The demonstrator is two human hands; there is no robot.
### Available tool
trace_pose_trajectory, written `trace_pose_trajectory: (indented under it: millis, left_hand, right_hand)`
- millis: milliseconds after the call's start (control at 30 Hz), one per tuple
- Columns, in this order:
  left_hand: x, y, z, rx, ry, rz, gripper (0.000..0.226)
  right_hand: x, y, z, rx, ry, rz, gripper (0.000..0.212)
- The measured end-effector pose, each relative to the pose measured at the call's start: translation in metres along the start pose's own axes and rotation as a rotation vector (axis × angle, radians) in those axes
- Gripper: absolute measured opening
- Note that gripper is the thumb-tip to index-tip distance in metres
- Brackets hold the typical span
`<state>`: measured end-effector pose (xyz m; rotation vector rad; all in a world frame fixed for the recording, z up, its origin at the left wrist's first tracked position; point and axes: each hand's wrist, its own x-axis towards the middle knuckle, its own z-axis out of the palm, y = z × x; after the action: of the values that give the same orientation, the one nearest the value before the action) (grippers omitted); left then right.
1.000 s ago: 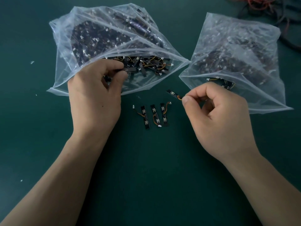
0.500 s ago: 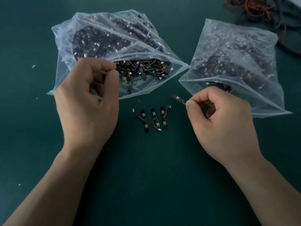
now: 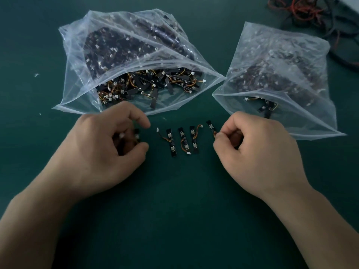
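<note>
Three small black circuit strips with orange wires and white plugs lie side by side on the green mat: one (image 3: 171,141), one (image 3: 184,140) and one (image 3: 194,139). My left hand (image 3: 101,150) is curled just left of them and holds a small black strip (image 3: 136,135) between fingers and thumb. To the right of the row, my right hand (image 3: 258,150) pinches the wire end of a fourth strip (image 3: 210,126), which slants up and left from my fingertips. An open clear bag (image 3: 124,61) full of such strips lies behind my left hand.
A second clear bag (image 3: 281,74) of the same parts lies at the right, its mouth toward me. A tangle of red and black cables (image 3: 314,14) sits at the far right corner. Small white scraps (image 3: 36,75) dot the mat at left.
My left hand has come out of the left bag's mouth and down to the mat with a strip. My right hand has lowered its strip toward the right end of the row.
</note>
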<state>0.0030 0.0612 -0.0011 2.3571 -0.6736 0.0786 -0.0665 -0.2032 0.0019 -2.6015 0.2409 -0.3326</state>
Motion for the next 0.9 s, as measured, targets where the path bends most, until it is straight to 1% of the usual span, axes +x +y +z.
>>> trace_pose_trajectory:
  millis: [133,333,467,700,800,900]
  left_hand:
    - [-0.0005,0.0024,0.0045,0.064,-0.01,0.004,0.036]
    - [-0.0021,0.0018,0.0036,0.072,0.053,-0.041,0.02]
    - [-0.0037,0.0029,-0.0008,0.13,0.009,-0.083,0.025]
    - [-0.0038,0.0061,0.0007,0.157,0.001,-0.106,0.015]
    - [-0.0039,0.0062,0.0004,0.146,-0.003,-0.115,0.018]
    - [-0.0041,0.0048,-0.0045,0.102,-0.067,-0.11,0.025]
  right_hand:
    - [-0.0005,-0.0019,-0.0027,-0.001,-0.033,-0.006,0.015]
    - [-0.0022,-0.0052,-0.0048,0.014,-0.066,-0.041,0.015]
    - [-0.0024,-0.0044,-0.0059,0.019,-0.084,-0.055,0.016]
    - [-0.0028,-0.004,-0.0078,-0.003,-0.106,-0.084,0.014]
    - [-0.0025,-0.004,-0.0085,0.008,-0.113,-0.103,0.011]
    - [-0.0031,-0.0046,-0.0083,0.022,-0.125,-0.118,0.008]
